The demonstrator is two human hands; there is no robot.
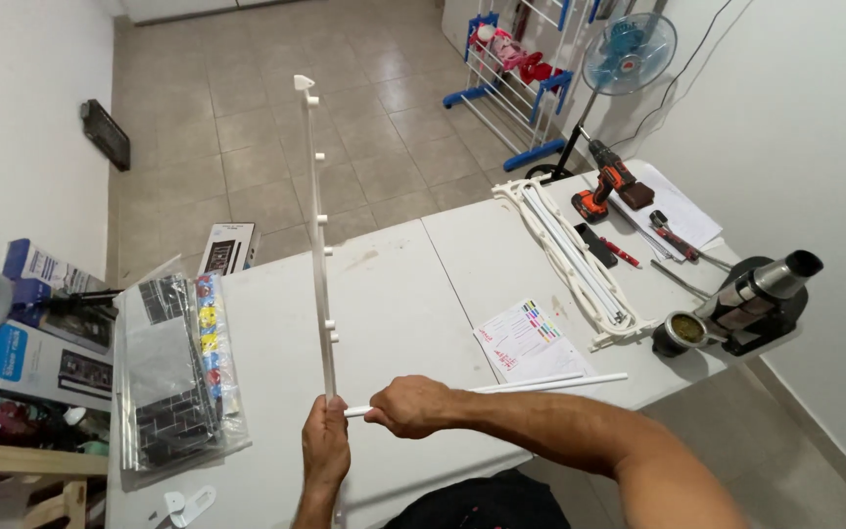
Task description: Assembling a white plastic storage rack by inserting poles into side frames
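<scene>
The left hand (326, 446) is closed in a fist around the lower end of a long white plastic rail (318, 235), which it holds upright at the near edge of the table; the rail rises away from the hand toward the far side of the room and carries small pegs along its right edge. The right hand (411, 406) is closed over the near end of a thin white rod (531, 383), just to the right of the left hand, with the rod's tip brought against the rail close above the left fist; whether the tip actually touches a peg cannot be told. The rod runs from that hand to the right, low over the white table (394, 294). Under the rod's far part lies a printed sheet (526, 338) with coloured marks. Farther right sits a bundle of white frame parts (575, 257), laid lengthwise toward the far right corner. Beyond it, at the far right, are an orange and black drill (604, 181), a red-handled tool (621, 253), pliers (673, 238) and loose papers (682, 216). At the right edge stands a metal flask (761, 286) beside a small round cup (682, 333). On the left of the table lies a clear plastic bag (173, 367) of dark panels. On the floor beyond the table stand a fan (629, 54) and a drying rack (521, 78).
</scene>
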